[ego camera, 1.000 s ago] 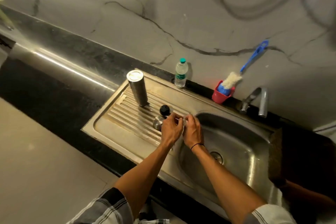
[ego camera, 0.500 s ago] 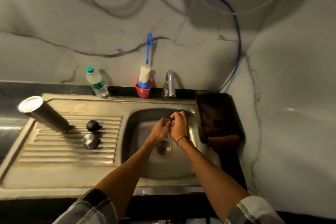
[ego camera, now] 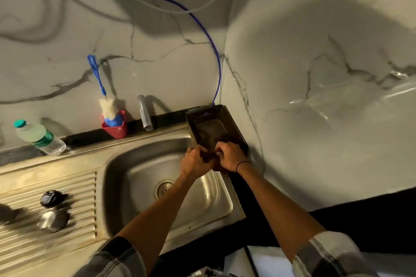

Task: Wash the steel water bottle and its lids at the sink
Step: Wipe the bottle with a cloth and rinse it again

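My left hand (ego camera: 195,159) and my right hand (ego camera: 229,157) are pressed together at the sink's right rim, over the near end of a dark tray (ego camera: 216,114). Their fingers pinch a small pale piece (ego camera: 218,153); it is mostly hidden and I cannot tell what it is. A black lid (ego camera: 50,198) and a steel lid (ego camera: 54,220) lie on the ribbed drainboard (ego camera: 74,186) at the left. Only a dark blur at the left edge shows where the steel bottle stood.
The steel sink basin (ego camera: 135,164) with its drain (ego camera: 164,188) lies under my forearms. Behind it stand a tap (ego camera: 144,114), a red cup (ego camera: 117,132) holding a blue-handled brush, and a plastic water bottle (ego camera: 40,137). A blue hose (ego camera: 202,27) runs down to the tray.
Both hands moved together from the drainboard edge, across the basin, to the dark tray at the sink's right rim. The view swung right, and the steel bottle left the frame.
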